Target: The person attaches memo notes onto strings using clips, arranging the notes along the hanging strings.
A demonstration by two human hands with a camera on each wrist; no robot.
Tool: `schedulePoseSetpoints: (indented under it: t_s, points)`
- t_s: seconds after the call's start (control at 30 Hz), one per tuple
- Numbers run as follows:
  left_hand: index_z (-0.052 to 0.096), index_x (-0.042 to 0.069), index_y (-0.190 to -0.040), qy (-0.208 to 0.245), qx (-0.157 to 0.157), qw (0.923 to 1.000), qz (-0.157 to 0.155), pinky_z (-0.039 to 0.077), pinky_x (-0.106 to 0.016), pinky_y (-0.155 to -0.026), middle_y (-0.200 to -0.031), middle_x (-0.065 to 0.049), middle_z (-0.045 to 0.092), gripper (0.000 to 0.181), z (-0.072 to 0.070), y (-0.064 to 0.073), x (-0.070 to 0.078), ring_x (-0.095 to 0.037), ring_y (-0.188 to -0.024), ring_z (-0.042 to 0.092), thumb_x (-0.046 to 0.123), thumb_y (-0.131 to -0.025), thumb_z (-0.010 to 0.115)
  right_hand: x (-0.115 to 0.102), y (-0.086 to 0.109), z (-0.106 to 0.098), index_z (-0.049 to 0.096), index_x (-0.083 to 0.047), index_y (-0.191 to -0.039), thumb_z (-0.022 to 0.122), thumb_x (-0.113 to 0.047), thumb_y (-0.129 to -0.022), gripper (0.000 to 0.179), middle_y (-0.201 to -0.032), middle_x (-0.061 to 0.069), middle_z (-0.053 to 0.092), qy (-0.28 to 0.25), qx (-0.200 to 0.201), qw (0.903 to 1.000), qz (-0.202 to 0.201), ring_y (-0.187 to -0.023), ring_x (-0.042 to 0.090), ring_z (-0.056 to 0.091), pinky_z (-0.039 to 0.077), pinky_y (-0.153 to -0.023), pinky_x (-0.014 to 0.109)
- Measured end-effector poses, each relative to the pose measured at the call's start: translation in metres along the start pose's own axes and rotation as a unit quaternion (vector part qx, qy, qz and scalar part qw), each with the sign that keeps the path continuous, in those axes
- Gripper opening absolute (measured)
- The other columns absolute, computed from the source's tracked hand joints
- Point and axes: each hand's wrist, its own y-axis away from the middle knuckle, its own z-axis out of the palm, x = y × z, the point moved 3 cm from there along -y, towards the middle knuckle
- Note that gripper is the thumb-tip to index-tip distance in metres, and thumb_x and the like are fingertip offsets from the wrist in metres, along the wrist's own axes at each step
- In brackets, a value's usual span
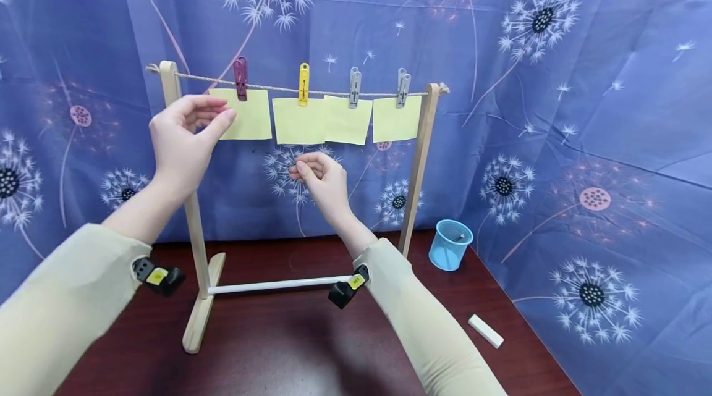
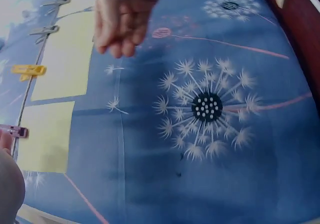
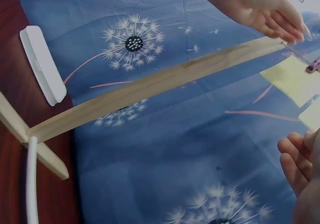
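Four clothespins hold yellow paper sheets on a twine line: a maroon clothespin (image 1: 240, 78), a yellow clothespin (image 1: 303, 84), a grey clothespin (image 1: 355, 87) and another grey clothespin (image 1: 403, 88). My left hand (image 1: 183, 133) is raised by the leftmost sheet (image 1: 253, 115), overlapping its left edge in the head view. Its fingers are loosely bent, thumb apart, with nothing between them. Below the two middle sheets (image 1: 299, 123) hovers my right hand (image 1: 327, 185), fingers softly curled. The left wrist view shows that right hand (image 2: 122, 27) holding nothing.
The wooden stand (image 1: 419, 167) carries the line, with a white crossbar (image 1: 278, 285) low down. A blue mesh cup (image 1: 450, 246) and a white block (image 1: 486, 331) sit at the table's right. A white case (image 3: 44, 67) lies left of the stand.
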Motion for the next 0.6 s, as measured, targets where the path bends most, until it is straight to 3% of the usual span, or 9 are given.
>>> schedulePoseSetpoints:
  t_s: [0.2,0.47,0.6]
  points:
    - [0.073,0.009,-0.095,0.089,0.063,0.9936,-0.032,0.05,-0.014,-0.073,-0.081,0.018,0.07,0.012,-0.008,0.036,-0.017,0.0,-0.076,0.066,0.002,-0.085,0.071,0.029,0.024,-0.003,0.062,0.015,-0.103,0.059,0.0,-0.095,0.017,-0.092,0.033,0.069,-0.007,0.0,0.9999,0.013,-0.083,0.039,0.072,0.059,-0.076,0.037]
    - [0.075,0.01,-0.089,0.214,0.112,0.9645,-0.107,0.053,-0.014,-0.075,-0.081,0.007,0.074,0.02,-0.003,0.076,-0.044,-0.004,-0.077,0.069,-0.008,-0.083,0.07,0.055,0.066,-0.015,0.062,0.017,-0.101,0.06,0.0,-0.094,0.018,-0.089,0.034,0.069,-0.017,0.03,0.9989,0.033,-0.079,0.039,0.072,0.059,-0.073,0.032]
    - [0.075,0.01,-0.087,0.237,0.141,0.9515,-0.137,0.054,-0.015,-0.075,-0.08,0.006,0.074,0.023,-0.001,0.097,-0.062,-0.004,-0.076,0.069,-0.011,-0.082,0.068,0.069,0.084,-0.02,0.061,0.018,-0.102,0.06,0.0,-0.094,0.02,-0.09,0.036,0.068,-0.027,0.04,0.9976,0.05,-0.075,0.022,0.073,0.059,-0.072,0.03]
